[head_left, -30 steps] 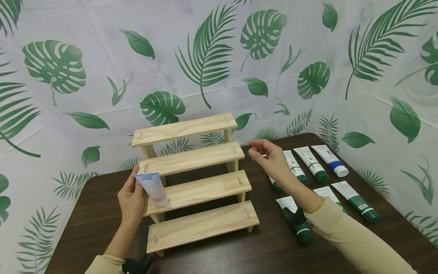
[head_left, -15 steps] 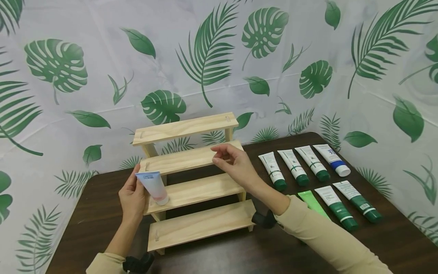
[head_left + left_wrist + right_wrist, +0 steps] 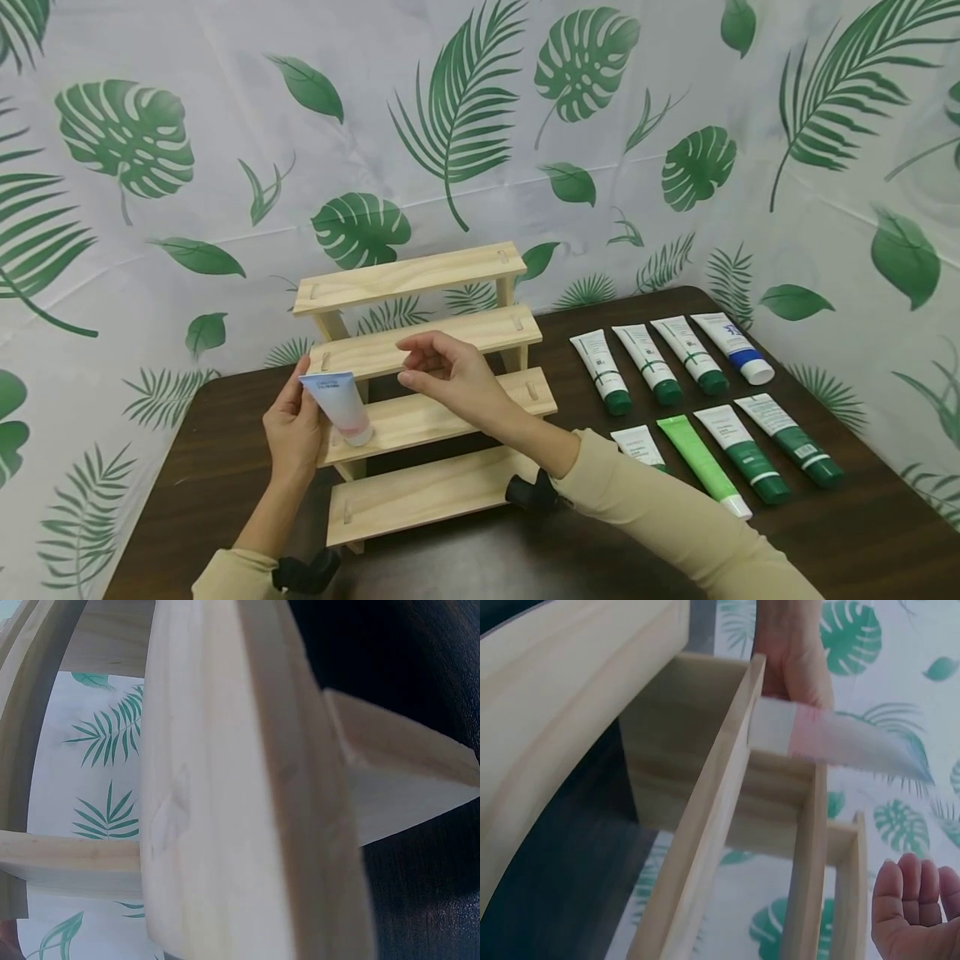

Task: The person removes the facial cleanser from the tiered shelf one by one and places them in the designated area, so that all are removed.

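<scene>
A tiered wooden display stand point(image 3: 442, 492) has a small squeeze tube point(image 3: 341, 408) on its second step from the bottom, at the left end. The tube is cap down, pale blue above and pink toward its white cap. My left hand point(image 3: 291, 429) is at the stand's left end, close behind the tube, index finger and thumb pointing up; its other fingers are hidden, and I cannot tell whether it grips the stand. My right hand point(image 3: 457, 379) is over the middle steps, fingers loosely bent and nothing in them. The right wrist view shows its fingers point(image 3: 911, 889) apart from the tube.
To the right, two rows of squeeze tubes lie on the dark table point(image 3: 540, 567): several white-and-green ones point(image 3: 641, 362), one with a blue cap point(image 3: 731, 346) and a bright green one point(image 3: 705, 467). A leaf-patterned cloth point(image 3: 480, 125) hangs behind.
My right hand has moved left, from above the lying tubes to over the stand's middle steps, uncovering the green tube. My left hand and the tube beside it have stayed in place.
</scene>
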Demonstrator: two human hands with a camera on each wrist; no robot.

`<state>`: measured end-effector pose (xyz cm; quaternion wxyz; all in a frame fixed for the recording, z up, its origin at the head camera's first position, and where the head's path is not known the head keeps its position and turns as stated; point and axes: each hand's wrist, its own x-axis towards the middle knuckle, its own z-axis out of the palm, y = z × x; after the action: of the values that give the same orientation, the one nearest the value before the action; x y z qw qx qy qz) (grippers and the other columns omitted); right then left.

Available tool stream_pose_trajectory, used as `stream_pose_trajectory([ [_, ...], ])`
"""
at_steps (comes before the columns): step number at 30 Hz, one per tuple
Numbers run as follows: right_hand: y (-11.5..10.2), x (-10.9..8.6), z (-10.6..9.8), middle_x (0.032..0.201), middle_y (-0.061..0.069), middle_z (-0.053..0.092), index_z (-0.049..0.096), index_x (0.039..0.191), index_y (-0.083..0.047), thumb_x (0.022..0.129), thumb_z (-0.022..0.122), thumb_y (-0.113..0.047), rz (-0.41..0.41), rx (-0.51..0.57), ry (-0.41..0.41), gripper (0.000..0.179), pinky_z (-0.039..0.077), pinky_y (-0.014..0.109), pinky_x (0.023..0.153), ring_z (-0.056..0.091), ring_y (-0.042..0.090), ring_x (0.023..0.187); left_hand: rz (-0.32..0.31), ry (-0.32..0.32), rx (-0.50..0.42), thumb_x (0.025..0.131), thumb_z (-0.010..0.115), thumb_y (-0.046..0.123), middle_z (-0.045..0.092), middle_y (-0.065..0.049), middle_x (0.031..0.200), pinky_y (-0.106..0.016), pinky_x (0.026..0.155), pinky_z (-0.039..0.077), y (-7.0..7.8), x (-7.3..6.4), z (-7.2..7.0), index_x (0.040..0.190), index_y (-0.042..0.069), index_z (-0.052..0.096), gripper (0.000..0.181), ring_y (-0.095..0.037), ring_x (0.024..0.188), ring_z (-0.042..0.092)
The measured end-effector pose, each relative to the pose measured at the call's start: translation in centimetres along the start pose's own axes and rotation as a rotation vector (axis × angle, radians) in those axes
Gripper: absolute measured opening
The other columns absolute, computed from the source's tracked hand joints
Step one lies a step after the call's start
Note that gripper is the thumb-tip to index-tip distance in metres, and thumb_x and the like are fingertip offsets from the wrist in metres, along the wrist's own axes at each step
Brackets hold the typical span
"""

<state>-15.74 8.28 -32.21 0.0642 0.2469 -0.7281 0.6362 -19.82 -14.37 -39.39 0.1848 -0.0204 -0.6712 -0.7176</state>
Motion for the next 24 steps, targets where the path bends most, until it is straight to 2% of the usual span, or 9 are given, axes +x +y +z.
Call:
stream_pose_trajectory([
  [7, 0.0, 0.5, 1.9, 0.105, 0.024, 0.06, 0.055, 0.121, 0.006, 0.086, 0.066, -0.003, -0.007, 0.02, -0.049, 0.037, 0.053, 0.024, 0.08, 0.059, 0.009, 0.09, -0.012, -0.002, -0.004, 0.096, 0.053, 0.018, 0.042, -0.012, 0.144, -0.007, 0.089, 0.043, 0.1, 0.1, 0.0, 0.138, 0.004, 0.046, 0.045, -0.003, 0.12, 0.051],
  [14, 0.2, 1.0, 3.1, 0.104, 0.024, 0.06, 0.056, 0.119, 0.006, 0.084, 0.068, 0.0, -0.01, 0.044, -0.053, 0.038, 0.053, 0.022, 0.08, 0.058, 0.009, 0.09, -0.013, -0.001, -0.006, 0.096, 0.053, 0.018, 0.041, -0.011, 0.145, -0.007, 0.088, 0.044, 0.2, 0.0, 0.0, 0.138, 0.003, 0.046, 0.044, -0.003, 0.121, 0.051],
  [19, 0.2, 1.2, 3.7, 0.105, 0.022, 0.06, 0.056, 0.12, 0.004, 0.083, 0.068, 0.001, -0.005, 0.063, -0.056, 0.039, 0.053, 0.021, 0.08, 0.06, 0.016, 0.093, -0.013, -0.006, -0.016, 0.096, 0.052, 0.018, 0.039, -0.01, 0.146, -0.007, 0.089, 0.043, 0.2, 0.0, 0.0, 0.138, 0.003, 0.045, 0.045, -0.006, 0.124, 0.049],
  [24, 0.3, 1.4, 4.4, 0.105, 0.022, 0.061, 0.056, 0.12, 0.005, 0.083, 0.068, 0.001, -0.011, 0.073, -0.063, 0.038, 0.053, 0.022, 0.081, 0.06, 0.02, 0.094, -0.012, -0.002, -0.011, 0.097, 0.051, 0.016, 0.041, -0.01, 0.145, -0.007, 0.088, 0.044, 0.2, 0.0, 0.0, 0.138, 0.003, 0.046, 0.043, -0.003, 0.121, 0.05],
])
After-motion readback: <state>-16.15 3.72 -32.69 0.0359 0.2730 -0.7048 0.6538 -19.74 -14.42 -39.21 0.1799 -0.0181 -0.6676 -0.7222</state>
